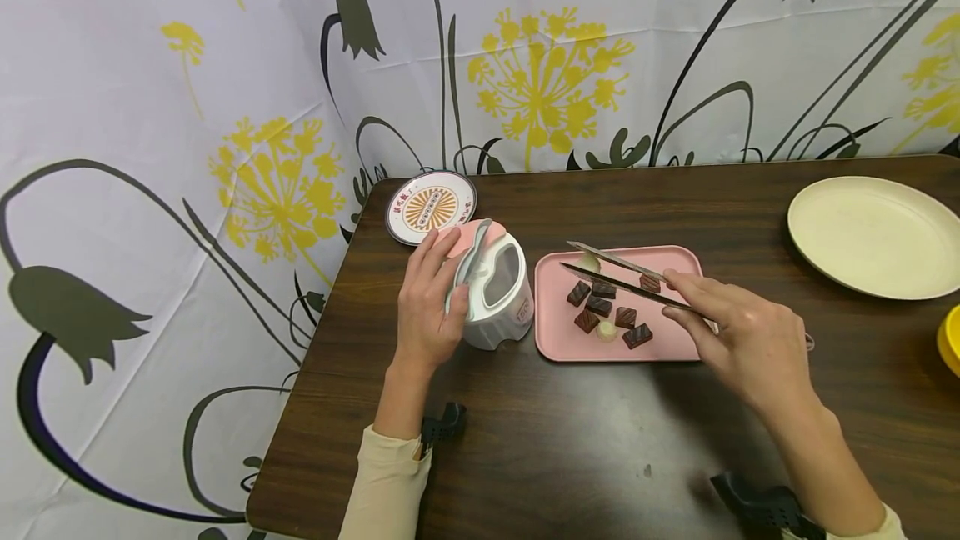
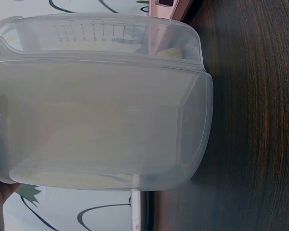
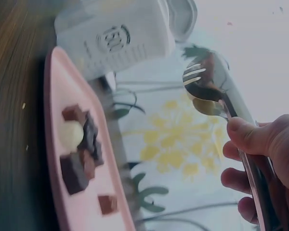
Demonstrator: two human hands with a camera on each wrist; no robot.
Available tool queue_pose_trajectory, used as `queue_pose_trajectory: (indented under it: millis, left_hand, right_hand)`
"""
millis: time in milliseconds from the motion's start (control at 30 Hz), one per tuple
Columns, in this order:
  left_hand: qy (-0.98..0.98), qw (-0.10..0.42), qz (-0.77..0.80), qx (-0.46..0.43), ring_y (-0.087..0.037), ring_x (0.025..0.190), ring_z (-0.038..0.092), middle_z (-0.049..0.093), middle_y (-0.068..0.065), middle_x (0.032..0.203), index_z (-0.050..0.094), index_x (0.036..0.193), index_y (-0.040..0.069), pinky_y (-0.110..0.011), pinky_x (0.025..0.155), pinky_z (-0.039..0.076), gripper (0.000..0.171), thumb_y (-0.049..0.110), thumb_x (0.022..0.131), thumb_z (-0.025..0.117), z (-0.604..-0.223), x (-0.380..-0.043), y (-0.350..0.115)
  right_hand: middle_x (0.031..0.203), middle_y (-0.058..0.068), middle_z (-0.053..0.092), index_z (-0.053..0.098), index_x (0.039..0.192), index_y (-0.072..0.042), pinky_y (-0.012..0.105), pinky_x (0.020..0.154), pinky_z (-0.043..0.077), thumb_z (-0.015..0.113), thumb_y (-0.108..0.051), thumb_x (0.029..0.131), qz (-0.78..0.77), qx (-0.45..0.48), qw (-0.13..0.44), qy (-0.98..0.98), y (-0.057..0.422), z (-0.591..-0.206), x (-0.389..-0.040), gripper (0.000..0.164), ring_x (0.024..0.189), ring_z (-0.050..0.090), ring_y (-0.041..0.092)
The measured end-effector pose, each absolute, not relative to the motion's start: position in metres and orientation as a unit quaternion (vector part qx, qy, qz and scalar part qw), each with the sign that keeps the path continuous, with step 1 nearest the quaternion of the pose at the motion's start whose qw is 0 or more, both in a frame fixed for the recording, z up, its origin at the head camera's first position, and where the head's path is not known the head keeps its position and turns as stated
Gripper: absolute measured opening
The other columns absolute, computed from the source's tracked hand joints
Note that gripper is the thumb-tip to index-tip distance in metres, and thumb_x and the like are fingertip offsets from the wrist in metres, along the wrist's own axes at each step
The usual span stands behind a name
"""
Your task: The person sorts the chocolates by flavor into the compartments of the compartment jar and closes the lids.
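My left hand [image 1: 435,298] grips the upper side of a translucent plastic storage container [image 1: 498,323], thumb and fingers around its top edge. The container has a white top, a grey handle [image 1: 472,255] and a pink flap [image 1: 483,233]; "1500" shows on its wall in the right wrist view. My right hand [image 1: 750,344] holds metal serving tongs [image 3: 253,178], one end fork-shaped and the other rounded. Their tips stand apart above a pink tray [image 1: 675,348], nothing visible between them. Several dark, brown and pale chocolates [image 1: 598,305] lie on that tray.
A round plate with a sunburst print [image 1: 431,205] lies behind the container at the table's back left corner. On the right are a cream oval plate [image 1: 877,236] and part of a yellow bowl-like item [image 1: 951,340]. A flowered cloth [image 1: 420,90] hangs behind the dark wooden table [image 1: 570,440].
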State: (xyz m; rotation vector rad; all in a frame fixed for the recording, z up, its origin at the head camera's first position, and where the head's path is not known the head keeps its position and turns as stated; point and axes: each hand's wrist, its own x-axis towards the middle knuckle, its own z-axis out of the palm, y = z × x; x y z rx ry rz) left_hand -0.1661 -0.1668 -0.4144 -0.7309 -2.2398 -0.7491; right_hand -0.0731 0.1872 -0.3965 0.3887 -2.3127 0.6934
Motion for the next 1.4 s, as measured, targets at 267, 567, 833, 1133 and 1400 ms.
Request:
queue_pose_trajectory:
  millis: [267, 567, 833, 1133, 1400]
  left_hand:
    - [-0.859, 0.324, -0.285, -0.277, -0.03, 0.139, 0.037, 0.055, -0.011, 0.139, 0.069, 0.119, 0.004, -0.044, 0.112, 0.03, 0.065, 0.05, 0.098, 0.028, -0.416, -0.167, -0.167]
    - [-0.862, 0.321, -0.282, -0.273, -0.03, 0.139, 0.037, 0.055, -0.01, 0.139, 0.069, 0.119, 0.004, -0.045, 0.112, 0.03, 0.066, 0.05, 0.098, 0.027, -0.415, -0.165, -0.168]
    - [-0.858, 0.326, -0.285, -0.275, -0.031, 0.138, 0.038, 0.056, -0.011, 0.139, 0.069, 0.118, 0.004, -0.044, 0.112, 0.03, 0.064, 0.049, 0.098, 0.028, -0.416, -0.166, -0.168]
    - [-0.86, 0.328, -0.281, -0.272, -0.03, 0.138, 0.038, 0.056, -0.01, 0.138, 0.069, 0.118, 0.004, -0.044, 0.112, 0.03, 0.064, 0.048, 0.098, 0.028, -0.416, -0.166, -0.169]
    - [-0.859, 0.328, -0.284, -0.273, -0.031, 0.138, 0.039, 0.056, -0.01, 0.139, 0.069, 0.119, 0.004, -0.044, 0.111, 0.031, 0.064, 0.049, 0.098, 0.028, -0.417, -0.166, -0.167]
  right_hand:
    - [0.105, 0.004, 0.074, 0.073, 0.12, -0.017, 0.04, 0.041, 0.042, 0.077, -0.025, 0.081, 0.268, 0.208, 0.342, -0.877, 0.163, -0.387, -0.08, 0.04, 0.063, 0.069, 0.023]
    - [0.109, -0.001, 0.073, 0.072, 0.122, -0.017, 0.043, 0.054, 0.05, 0.075, -0.028, 0.086, 0.314, 0.232, 0.329, -0.86, 0.13, -0.388, -0.09, 0.038, 0.083, 0.071, 0.021]
    - [0.11, -0.002, 0.073, 0.071, 0.122, -0.017, 0.043, 0.057, 0.051, 0.077, -0.022, 0.081, 0.311, 0.232, 0.313, -0.867, 0.12, -0.395, -0.095, 0.043, 0.084, 0.071, 0.023]
    - [0.111, 0.0, 0.072, 0.068, 0.128, -0.016, 0.041, 0.058, 0.051, 0.079, -0.02, 0.081, 0.297, 0.23, 0.294, -0.879, 0.119, -0.392, -0.096, 0.049, 0.085, 0.07, 0.023]
    - [0.117, 0.001, 0.07, 0.066, 0.13, -0.016, 0.044, 0.062, 0.053, 0.08, -0.024, 0.079, 0.295, 0.214, 0.271, -0.891, 0.123, -0.393, -0.095, 0.053, 0.093, 0.069, 0.025]
